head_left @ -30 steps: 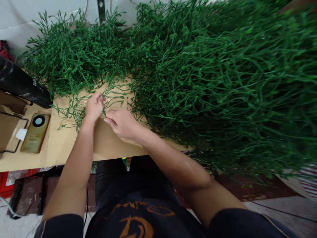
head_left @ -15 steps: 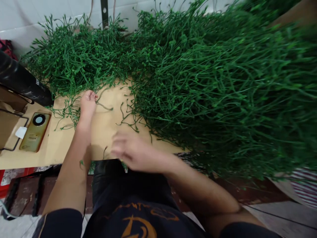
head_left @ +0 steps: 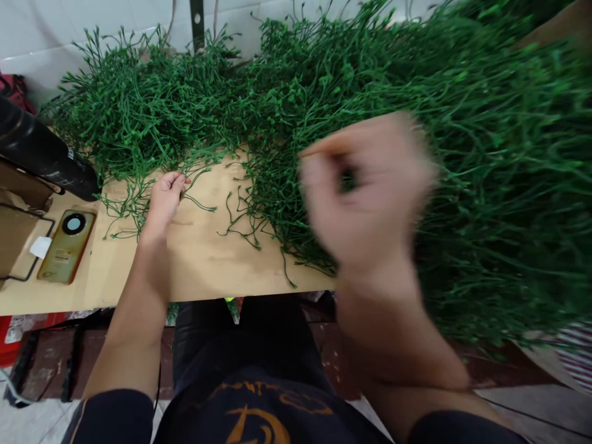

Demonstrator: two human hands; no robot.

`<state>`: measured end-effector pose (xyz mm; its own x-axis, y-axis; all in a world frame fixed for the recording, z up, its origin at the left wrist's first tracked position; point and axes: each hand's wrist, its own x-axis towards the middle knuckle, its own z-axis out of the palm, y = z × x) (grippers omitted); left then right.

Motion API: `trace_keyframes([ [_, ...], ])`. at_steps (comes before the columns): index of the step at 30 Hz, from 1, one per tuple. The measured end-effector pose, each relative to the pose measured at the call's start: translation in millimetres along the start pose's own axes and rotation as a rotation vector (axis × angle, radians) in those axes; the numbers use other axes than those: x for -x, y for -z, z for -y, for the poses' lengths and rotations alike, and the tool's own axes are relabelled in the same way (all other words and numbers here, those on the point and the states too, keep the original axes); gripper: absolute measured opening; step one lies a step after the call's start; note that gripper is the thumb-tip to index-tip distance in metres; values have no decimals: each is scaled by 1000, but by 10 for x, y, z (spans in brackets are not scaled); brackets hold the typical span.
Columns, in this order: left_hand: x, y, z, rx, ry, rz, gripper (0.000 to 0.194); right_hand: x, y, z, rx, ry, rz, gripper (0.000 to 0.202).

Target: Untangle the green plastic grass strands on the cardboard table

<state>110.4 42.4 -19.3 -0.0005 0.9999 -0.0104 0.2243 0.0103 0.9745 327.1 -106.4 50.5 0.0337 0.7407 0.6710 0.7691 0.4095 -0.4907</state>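
Note:
My left hand (head_left: 167,190) rests low over the tan tabletop (head_left: 208,253), its thumb and fingers pinched on a thin green plant stem (head_left: 200,205) that pokes out to the right. Loose stems of the same kind, with small forked tips, lie just left of this hand. My right hand (head_left: 370,191) is raised in front of the big pile of green stems (head_left: 485,166) on the right. It is blurred, but its thumb and fingers curl together into a ring; whether anything is between them cannot be made out.
A smaller heap of green stems (head_left: 139,111) stands against the tiled wall. At the left are a black cylinder (head_left: 46,151), a phone (head_left: 67,246) lying camera side up and a cardboard box (head_left: 16,237). A strip of striped cloth (head_left: 576,351) shows at the right edge.
My right hand has swung up and to the right, from the table's front edge to over the big pile. A short stem near that edge no longer shows. My left hand has barely shifted.

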Motion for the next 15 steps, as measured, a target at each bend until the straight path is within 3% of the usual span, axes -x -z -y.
trace_keyframes([
  [3,27,29,-9,38,-9,53,20,-164,-791,130,-3,63,285,19],
  [6,35,52,2,99,-21,96,21,-251,-1303,183,50,-22,506,32],
  [9,17,55,28,118,-20,117,19,-286,-1447,157,107,-116,611,31],
  [15,-14,55,52,113,-23,131,19,-300,-1351,82,30,-139,699,25],
])
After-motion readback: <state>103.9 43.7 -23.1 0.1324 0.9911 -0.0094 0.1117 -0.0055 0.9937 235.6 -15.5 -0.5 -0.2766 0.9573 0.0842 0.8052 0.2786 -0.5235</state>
